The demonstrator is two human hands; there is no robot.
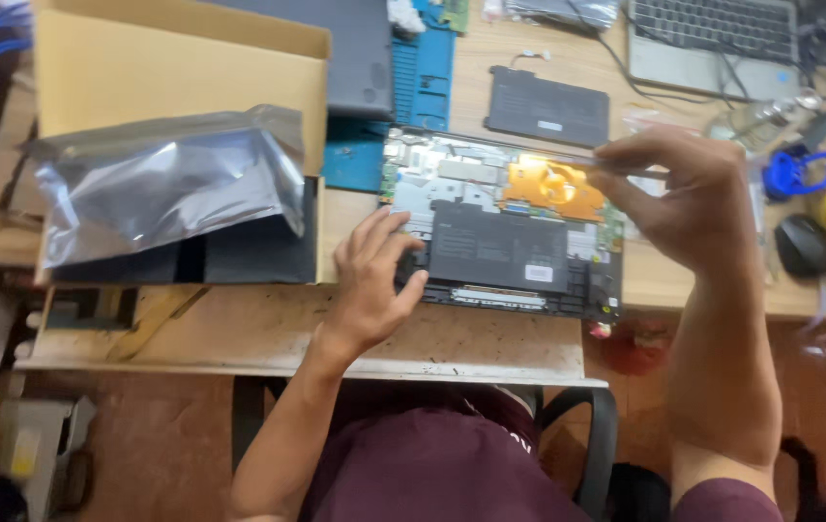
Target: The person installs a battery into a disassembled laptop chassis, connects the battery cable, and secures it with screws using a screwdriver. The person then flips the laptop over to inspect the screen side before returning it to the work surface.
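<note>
Left hand (374, 280) flat on opened laptop (505, 227) — right hand (689, 198) raised, perhaps pinching.

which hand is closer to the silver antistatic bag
Left. The left hand rests on the opened laptop's near-left corner, just right of the silver bag; the right hand is raised over its far-right side.

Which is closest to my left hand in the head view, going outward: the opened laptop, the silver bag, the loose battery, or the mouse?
From the left hand:
1. Opened laptop: under its fingers.
2. Silver bag: to the left, on the cardboard box.
3. Loose battery: farther back on the desk, to the right.
4. Mouse: far right edge.
</note>
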